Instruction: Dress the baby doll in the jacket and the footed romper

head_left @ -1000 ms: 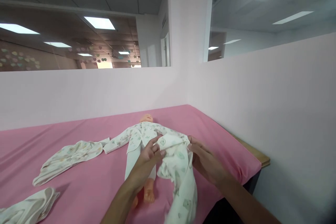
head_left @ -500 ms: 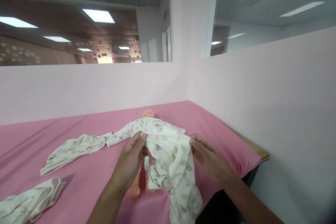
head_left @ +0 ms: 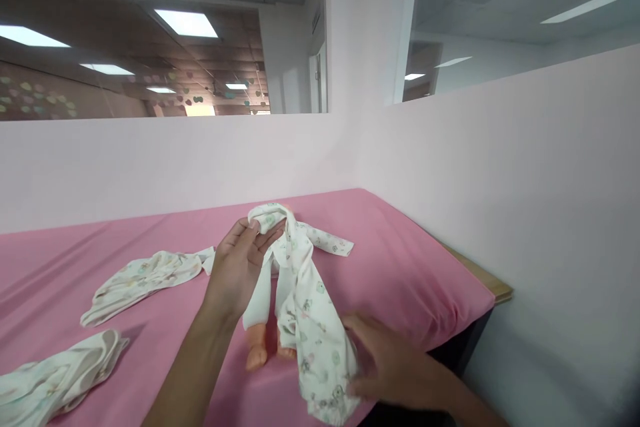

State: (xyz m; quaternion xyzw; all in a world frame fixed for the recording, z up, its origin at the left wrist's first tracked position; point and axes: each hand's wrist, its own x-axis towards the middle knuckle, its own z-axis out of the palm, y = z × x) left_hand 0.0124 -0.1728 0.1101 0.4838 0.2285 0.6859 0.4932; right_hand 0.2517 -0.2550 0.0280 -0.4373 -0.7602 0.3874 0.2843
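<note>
My left hand point(head_left: 240, 257) pinches one end of a pair of white printed baby trousers point(head_left: 315, 320) and holds it up over a doll. The cloth drapes down to the right, past the front edge of the bed. Beside its lower part is my right hand point(head_left: 385, 360), blurred, with thumb and fingers apart near the fabric's edge. The doll lies on its back, its bare foot point(head_left: 257, 347) showing below a white leg covering point(head_left: 257, 300). A printed sleeve point(head_left: 327, 240) stretches out to the right. The trousers and my left hand hide most of the doll's head and body.
A pink sheet point(head_left: 175, 360) covers the bed. Two more printed garments lie at the left, one crumpled point(head_left: 145, 280) and one folded point(head_left: 65, 373) nearer the front. A wooden board edge point(head_left: 485, 280) shows at the right, by the white wall point(head_left: 565, 180).
My left hand has risen with its end of the trousers. My right hand has let go of the upper edge and moved down beside the hanging part. The trousers are now bunched rather than spread.
</note>
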